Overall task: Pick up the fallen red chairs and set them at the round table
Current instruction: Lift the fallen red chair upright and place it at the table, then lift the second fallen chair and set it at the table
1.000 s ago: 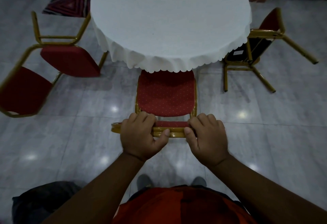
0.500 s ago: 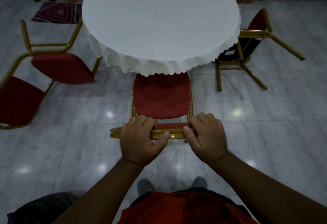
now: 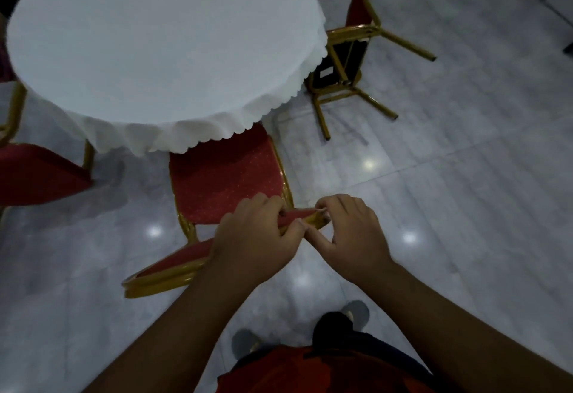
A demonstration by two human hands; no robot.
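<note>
From the head camera, looking down, an upright red chair (image 3: 223, 175) stands at the near edge of the round table (image 3: 161, 45), the front of its seat tucked just under the scalloped hem of the white tablecloth (image 3: 198, 135). The chair's gold-framed backrest top (image 3: 164, 271) runs slantwise from lower left to upper right, directly in front of the person.

The left hand (image 3: 257, 237) is closed over the backrest top near its right end, fingers curled over the red padding and thumb pressed on the near side of the gold rail. The right hand (image 3: 350, 234) sits just beside it at the rail's very end, its fingertips touching the frame while the thumb and forefinger spread loosely; whether it grips firmly cannot be told. The two hands nearly touch.

To the right of the table a second red chair (image 3: 353, 61) lies tipped on the pale tiled floor (image 3: 449, 191), legs pointing outward, well apart from both hands. At the left edge a third red chair (image 3: 34, 172) is partly out of frame, beside the table. Below, the person's red shirt (image 3: 310, 371) and shoes show.
</note>
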